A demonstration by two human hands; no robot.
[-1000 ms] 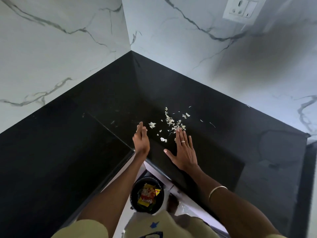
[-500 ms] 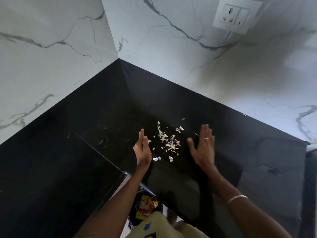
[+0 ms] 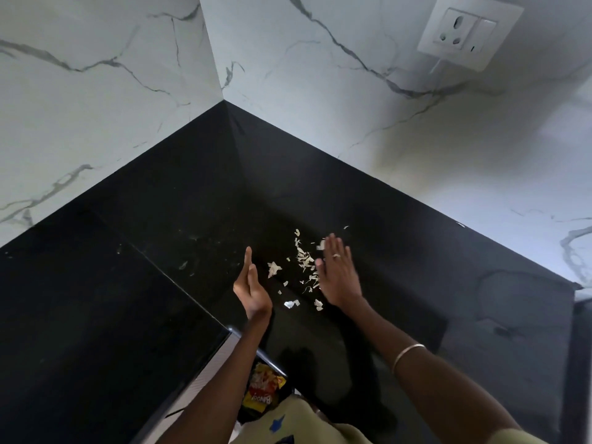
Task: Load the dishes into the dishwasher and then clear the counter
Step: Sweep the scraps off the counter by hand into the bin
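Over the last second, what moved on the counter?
The right hand lifted off the scraps, swung out to their right, then came back against the pile's right edge. The peel scraps drew slightly closer together. Nothing was gripped. The left hand stayed edge-on at the pile's left; the bin stays below the counter edge.

I see pale scraps scattered on the black tabletop near its far corner. They look like thin, dry, whitish peel flakes, most in a loose line running near to far, with a larger crumpled piece to the left and two or three bigger bits at the near end. One stray flake lies farther right.
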